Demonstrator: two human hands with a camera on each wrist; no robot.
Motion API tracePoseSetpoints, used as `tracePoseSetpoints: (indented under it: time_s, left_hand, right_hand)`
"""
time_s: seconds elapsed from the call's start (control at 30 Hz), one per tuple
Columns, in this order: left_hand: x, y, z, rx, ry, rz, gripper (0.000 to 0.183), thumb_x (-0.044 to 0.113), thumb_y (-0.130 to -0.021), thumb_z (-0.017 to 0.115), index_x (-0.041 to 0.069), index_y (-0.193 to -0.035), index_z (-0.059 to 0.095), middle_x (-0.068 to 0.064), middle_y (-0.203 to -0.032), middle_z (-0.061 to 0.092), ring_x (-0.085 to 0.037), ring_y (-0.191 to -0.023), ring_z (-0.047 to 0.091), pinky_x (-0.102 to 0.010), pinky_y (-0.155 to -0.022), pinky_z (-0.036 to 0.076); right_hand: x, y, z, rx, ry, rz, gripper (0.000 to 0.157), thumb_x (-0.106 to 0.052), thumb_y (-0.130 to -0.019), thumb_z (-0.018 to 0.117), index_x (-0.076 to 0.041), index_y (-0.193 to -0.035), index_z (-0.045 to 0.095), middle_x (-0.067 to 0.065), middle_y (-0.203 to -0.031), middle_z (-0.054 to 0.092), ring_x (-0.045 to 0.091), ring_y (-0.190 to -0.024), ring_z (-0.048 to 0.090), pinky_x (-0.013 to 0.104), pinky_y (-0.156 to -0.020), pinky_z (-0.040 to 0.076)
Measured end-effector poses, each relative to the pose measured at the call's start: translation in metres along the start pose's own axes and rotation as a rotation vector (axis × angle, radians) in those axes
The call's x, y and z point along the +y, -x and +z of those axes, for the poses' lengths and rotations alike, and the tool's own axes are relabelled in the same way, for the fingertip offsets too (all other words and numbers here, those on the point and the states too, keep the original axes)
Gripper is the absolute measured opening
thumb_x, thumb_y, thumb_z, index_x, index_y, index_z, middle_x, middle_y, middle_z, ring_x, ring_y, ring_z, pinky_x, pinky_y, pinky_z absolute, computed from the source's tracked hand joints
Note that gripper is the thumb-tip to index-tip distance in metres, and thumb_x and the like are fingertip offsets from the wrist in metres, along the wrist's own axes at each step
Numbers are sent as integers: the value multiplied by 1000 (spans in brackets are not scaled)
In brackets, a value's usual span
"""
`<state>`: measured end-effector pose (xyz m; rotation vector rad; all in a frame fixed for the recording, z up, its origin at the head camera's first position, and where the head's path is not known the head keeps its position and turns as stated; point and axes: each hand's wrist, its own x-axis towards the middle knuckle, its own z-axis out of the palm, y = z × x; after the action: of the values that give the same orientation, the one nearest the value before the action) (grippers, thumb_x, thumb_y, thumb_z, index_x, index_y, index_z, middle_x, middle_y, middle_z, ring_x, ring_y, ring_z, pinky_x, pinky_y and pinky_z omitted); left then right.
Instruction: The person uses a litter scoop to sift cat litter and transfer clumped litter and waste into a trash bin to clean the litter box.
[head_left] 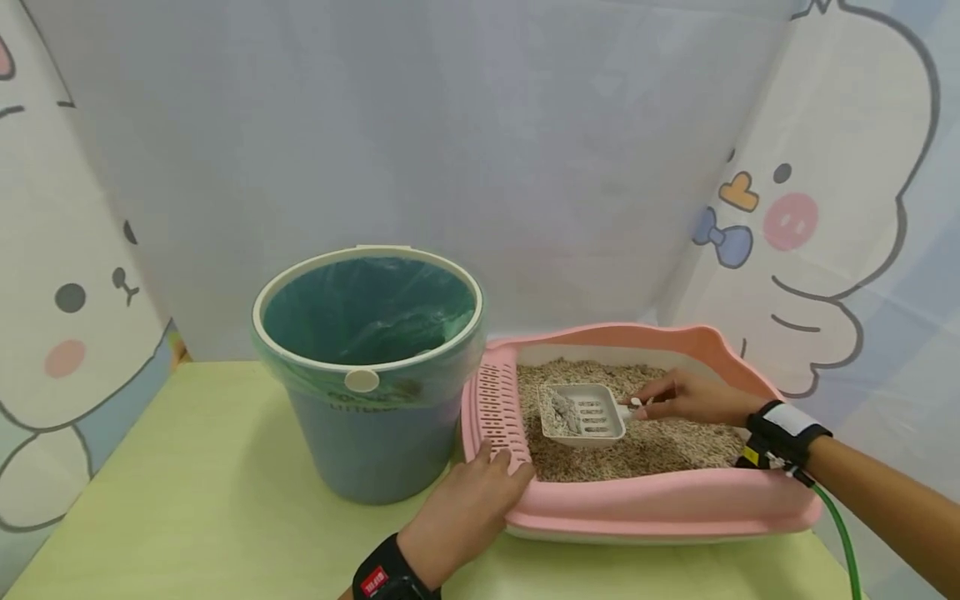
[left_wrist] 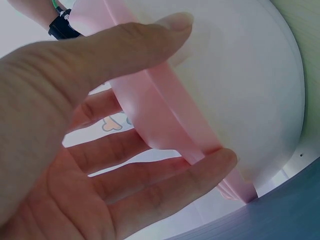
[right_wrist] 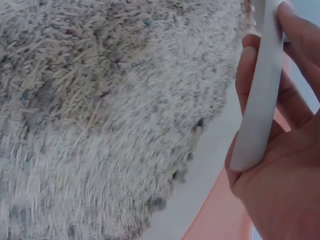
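My right hand (head_left: 678, 397) grips the handle of a pale litter scoop (head_left: 617, 425) over the litter box. Its slotted pan is roughly level and carries a grey clump (head_left: 564, 410) and loose litter in its left half. In the right wrist view the fingers wrap round the white scoop handle (right_wrist: 262, 95). My left hand (head_left: 480, 500) holds the front left corner of the pink-rimmed litter box (head_left: 660, 504). The left wrist view shows its thumb (left_wrist: 150, 45) on the outer side and the fingers across the pink rim (left_wrist: 175, 107). Tan strip-like litter (head_left: 667, 450) covers the box floor.
A blue-green waste bin (head_left: 375, 450), lined with a green bag (head_left: 375, 292), stands upright just left of the box. Both stand on a yellow-green table (head_left: 195, 500). A curtain (head_left: 525, 167) with cartoon animals hangs behind. A green cable (head_left: 842, 525) trails from my right wrist.
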<state>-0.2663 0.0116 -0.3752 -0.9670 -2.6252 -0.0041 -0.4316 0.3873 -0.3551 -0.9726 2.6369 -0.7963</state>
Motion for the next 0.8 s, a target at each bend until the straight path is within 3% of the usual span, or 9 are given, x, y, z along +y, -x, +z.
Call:
tracePoseSetpoints:
  time_s: [0.03,0.13,0.27,0.37,0.47,0.63,0.73,0.8]
  left_hand:
    - [0,0,0,1,-1,-2,47,14,-79,86,22,-122,68,-2,-102,72,-23,-96,71,-29,-57,54]
    - [0,0,0,-5,-8,-6,50,15,-79,87,21,-125,67,-3,-105,73,-24,-98,71,-30,-60,57]
    - [1,1,1,-4,-26,-5,51,17,-79,87,21,-126,67,-3,-105,72,-23,-97,70,-29,-59,56]
    - [1,1,2,13,-46,1,51,17,-79,87,21,-126,67,-2,-103,72,-21,-96,70,-28,-58,55]
    - [0,2,3,25,-50,3,51,17,-77,88,21,-124,67,-1,-102,72,-21,-95,70,-28,-57,54]
    - [0,2,3,21,-31,6,52,18,-75,90,22,-121,66,-1,-102,72,-21,-95,69,-28,-56,53]
    - [0,2,2,8,-31,4,53,19,-75,90,22,-122,67,-1,-104,72,-21,-96,70,-28,-56,53]
    - [0,1,1,4,-37,1,52,19,-75,90,23,-122,67,-1,-104,73,-22,-96,70,-28,-57,54]
  right_hand:
    - [-1,-1,-1,9,-15,15,25,-28,-98,73,-13,-118,80,22,-117,77,1,-79,66,20,-76,56]
    - [-4,-2,-7,19,-110,68,28,-29,-100,70,-12,-120,79,25,-122,73,0,-91,67,24,-84,58]
    - [-8,-2,-14,-3,-204,142,33,-33,-105,63,-17,-133,72,15,-129,71,9,-105,69,31,-89,58]
    - [-11,-3,-18,-15,-194,156,32,-36,-108,57,-21,-132,72,9,-112,72,9,-81,60,27,-72,51]
    - [-13,-6,-21,-35,-213,130,31,-34,-110,53,-20,-130,72,8,-99,70,16,-63,40,30,-57,41]
    - [-15,-8,-23,-27,-241,109,33,-32,-110,53,-17,-133,71,9,-103,72,19,-68,47,30,-59,41]
    - [-17,-8,-24,9,-212,121,32,-32,-108,58,-19,-133,72,11,-119,73,13,-83,61,26,-70,49]
    - [-19,-6,-25,34,-191,123,32,-33,-106,61,-20,-133,72,13,-131,71,16,-102,69,30,-83,55]
